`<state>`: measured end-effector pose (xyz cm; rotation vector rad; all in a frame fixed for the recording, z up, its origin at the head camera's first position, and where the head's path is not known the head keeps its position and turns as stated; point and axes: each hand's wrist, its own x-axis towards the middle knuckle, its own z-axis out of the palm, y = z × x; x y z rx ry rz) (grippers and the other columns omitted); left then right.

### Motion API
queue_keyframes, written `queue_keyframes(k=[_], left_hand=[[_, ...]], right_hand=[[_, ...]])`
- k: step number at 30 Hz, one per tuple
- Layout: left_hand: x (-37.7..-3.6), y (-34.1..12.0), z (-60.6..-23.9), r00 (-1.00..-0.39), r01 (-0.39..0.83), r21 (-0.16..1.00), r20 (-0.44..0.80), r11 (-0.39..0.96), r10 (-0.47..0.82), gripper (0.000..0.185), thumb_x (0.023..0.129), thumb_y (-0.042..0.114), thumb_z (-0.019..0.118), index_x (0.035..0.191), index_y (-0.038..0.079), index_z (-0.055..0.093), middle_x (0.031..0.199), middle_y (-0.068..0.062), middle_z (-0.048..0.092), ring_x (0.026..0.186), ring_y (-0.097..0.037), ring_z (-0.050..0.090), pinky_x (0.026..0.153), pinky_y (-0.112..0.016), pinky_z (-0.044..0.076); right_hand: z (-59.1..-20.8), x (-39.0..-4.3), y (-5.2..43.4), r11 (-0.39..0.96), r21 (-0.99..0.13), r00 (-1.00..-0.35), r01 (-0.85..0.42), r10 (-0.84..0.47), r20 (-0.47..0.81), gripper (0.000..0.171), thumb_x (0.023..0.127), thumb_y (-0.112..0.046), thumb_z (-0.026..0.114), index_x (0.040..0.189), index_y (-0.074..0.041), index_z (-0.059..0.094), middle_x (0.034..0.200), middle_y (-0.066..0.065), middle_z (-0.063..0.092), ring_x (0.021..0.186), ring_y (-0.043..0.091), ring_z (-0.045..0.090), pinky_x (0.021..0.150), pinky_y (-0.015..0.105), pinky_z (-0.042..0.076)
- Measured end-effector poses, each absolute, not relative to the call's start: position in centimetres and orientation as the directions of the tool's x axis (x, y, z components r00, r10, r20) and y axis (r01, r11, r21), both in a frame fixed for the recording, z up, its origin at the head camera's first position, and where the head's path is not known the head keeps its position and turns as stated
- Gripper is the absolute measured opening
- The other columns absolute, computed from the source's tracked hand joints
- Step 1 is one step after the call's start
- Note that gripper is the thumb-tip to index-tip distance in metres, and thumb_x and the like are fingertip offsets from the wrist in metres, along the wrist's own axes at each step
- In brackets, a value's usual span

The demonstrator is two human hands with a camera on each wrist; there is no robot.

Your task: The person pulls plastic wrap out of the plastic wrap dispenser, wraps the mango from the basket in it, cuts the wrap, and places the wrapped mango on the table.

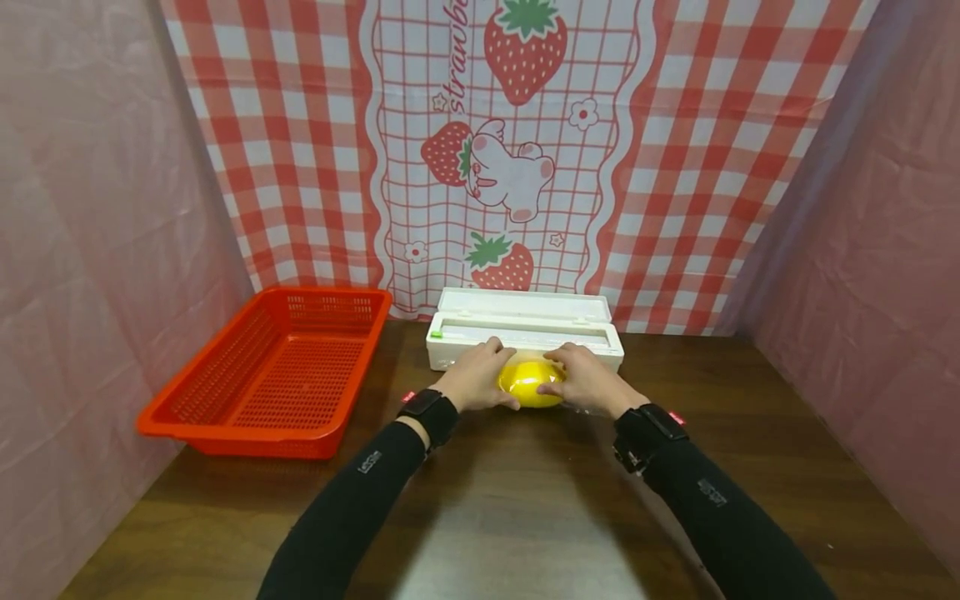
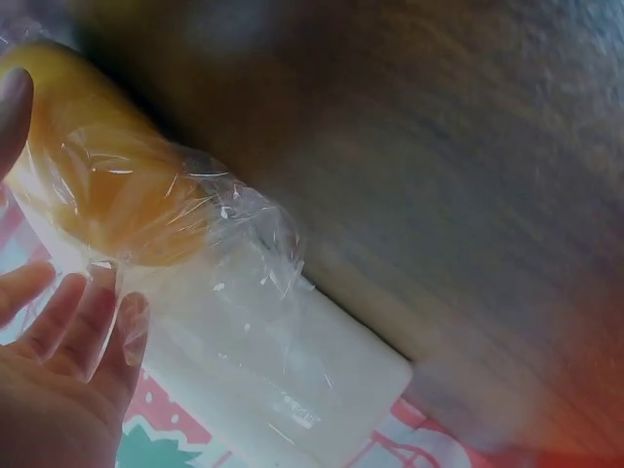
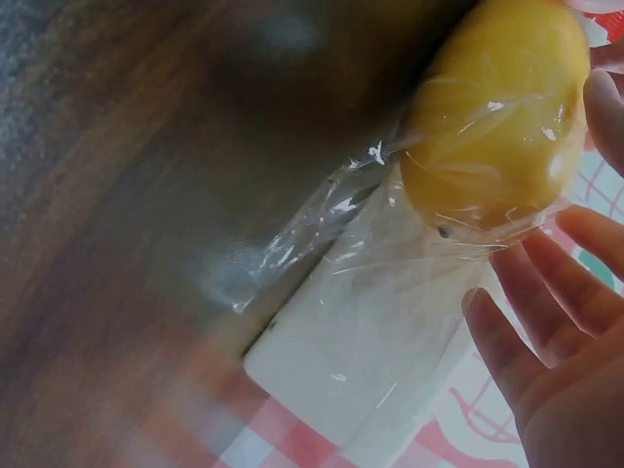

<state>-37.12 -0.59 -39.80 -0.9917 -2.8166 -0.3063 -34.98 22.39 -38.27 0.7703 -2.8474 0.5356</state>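
Note:
A yellow oval fruit (image 1: 525, 379) sits between the two hands, wrapped in clear cling film (image 2: 258, 219) that bunches loosely past its ends. The left hand (image 1: 476, 375) is at its left end, thumb low and fingers behind; in the left wrist view film lies across some fingertips. From the other side, the right hand (image 1: 592, 381) has its thumb over the fruit's front and its other fingers spread, as the right wrist view shows. Right behind the fruit stands a white cling film dispenser (image 1: 450, 356), its lid (image 1: 525, 302) raised.
An orange-red plastic basket (image 1: 306, 433) with slotted sides stands at the left on the brown wooden table (image 1: 510, 517). A strawberry-print checked cloth (image 1: 300, 150) hangs at the back. Pale pink sheets (image 1: 97, 250) hang at both sides.

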Motion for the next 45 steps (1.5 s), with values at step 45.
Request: queue_keyframes(k=[45], left_hand=[[-33.3, -2.0, -40.2, -0.660, 0.741, -0.010, 0.173, 0.672, 0.731, 0.061, 0.090, 0.053, 0.073, 0.132, 0.010, 0.061, 0.119, -0.003, 0.066, 0.100, -0.018, 0.059, 0.095, -0.032, 0.050]], right_hand=[[-39.9, -31.4, 21.1, 0.798, -0.182, -0.814, -0.575, -0.533, 0.234, 0.065, 0.077, -0.044, 0.088, 0.126, -0.007, 0.064, 0.118, 0.005, 0.061, 0.098, 0.021, 0.056, 0.092, 0.042, 0.051]])
